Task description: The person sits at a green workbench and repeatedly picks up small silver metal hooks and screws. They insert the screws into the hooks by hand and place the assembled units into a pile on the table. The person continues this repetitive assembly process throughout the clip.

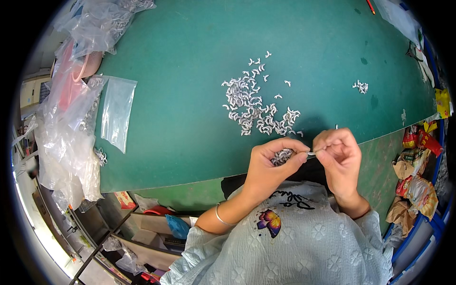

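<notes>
A small silver piece is sitting between the two hands, just over the near edge of the counter. The left hand is curling around a bunch of silver pieces, and its thumb and finger are meeting at the small piece. The right hand is pinching the other end with its fingertips. The piece is looking light, stiff and hard, like metal. It is probably not breaking easily, but something so tiny and smooth could be slipping away. Pinching it at its ends with fingertips is seeming best.

Past the hands, a big pile of bent silver bits is lying on the green counter, and a little pile is lying off to the right. On the left, a flat clear bag is resting near a pink basket. I am seeing no writing on the silver bits. Dark curly letters are showing on the pale blue shirt, above a butterfly. At the right, shiny wrappers are showing bright colors, but their print is too small for reading.
</notes>
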The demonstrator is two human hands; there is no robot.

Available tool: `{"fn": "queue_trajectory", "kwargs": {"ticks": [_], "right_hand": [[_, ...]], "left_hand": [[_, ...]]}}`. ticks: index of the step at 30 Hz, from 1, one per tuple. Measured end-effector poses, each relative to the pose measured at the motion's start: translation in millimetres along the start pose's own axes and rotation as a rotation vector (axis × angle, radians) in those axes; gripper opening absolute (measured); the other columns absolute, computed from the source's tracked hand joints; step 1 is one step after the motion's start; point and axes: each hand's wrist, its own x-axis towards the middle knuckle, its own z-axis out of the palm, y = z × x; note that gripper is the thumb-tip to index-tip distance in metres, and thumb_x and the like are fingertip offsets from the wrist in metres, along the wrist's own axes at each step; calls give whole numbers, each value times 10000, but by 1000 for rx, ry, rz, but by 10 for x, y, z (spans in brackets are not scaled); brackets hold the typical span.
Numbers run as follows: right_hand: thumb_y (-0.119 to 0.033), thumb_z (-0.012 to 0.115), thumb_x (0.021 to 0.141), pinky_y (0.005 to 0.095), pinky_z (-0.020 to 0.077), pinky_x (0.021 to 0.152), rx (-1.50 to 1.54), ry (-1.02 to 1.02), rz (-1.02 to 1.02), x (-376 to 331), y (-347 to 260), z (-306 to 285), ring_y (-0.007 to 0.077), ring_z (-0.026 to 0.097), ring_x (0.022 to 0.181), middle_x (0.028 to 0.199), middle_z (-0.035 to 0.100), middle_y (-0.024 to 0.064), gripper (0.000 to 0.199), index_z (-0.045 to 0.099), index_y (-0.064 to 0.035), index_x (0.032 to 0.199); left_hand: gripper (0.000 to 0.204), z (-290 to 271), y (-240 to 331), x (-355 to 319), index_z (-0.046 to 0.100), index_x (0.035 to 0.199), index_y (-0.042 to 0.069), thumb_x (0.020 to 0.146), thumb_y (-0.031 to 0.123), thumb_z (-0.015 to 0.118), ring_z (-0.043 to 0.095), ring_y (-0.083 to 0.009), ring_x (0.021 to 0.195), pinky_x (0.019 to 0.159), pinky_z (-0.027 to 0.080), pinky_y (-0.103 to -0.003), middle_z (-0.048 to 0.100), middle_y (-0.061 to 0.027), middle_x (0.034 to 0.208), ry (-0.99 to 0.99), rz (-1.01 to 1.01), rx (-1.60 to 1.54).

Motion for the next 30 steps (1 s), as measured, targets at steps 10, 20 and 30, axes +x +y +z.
{"fn": "queue_trajectory", "kwargs": {"ticks": [10, 20, 30], "right_hand": [[144, 570, 766, 324, 472, 730, -151, -64, -281, -16, 7, 68, 218, 562, 810, 867, 580, 164, 241, 474, 42, 962], [157, 561, 762, 324, 473, 733, -164, -62, -280, -15, 0, 76, 215, 562, 818, 873, 583, 167, 266, 465, 38, 981], [162, 567, 754, 323, 473, 718, -207, -37, -317, -13, -8, 101, 217, 563, 802, 856, 580, 166, 276, 465, 36, 977]], "left_hand": [[85, 32, -30, -4, 625, 887, -22, 806, -21, 597, 553, -74, 762, 682, 435, -211, 625, -44, 808, -11, 285, 67], [84, 29, 15, -19, 620, 887, -24, 811, -28, 584, 490, -43, 664, 565, 370, -179, 622, -60, 843, -19, 141, -11], [85, 24, 8, -16, 626, 893, -25, 814, -20, 595, 568, -85, 796, 727, 445, -217, 629, -49, 838, -28, 103, -83]]}}
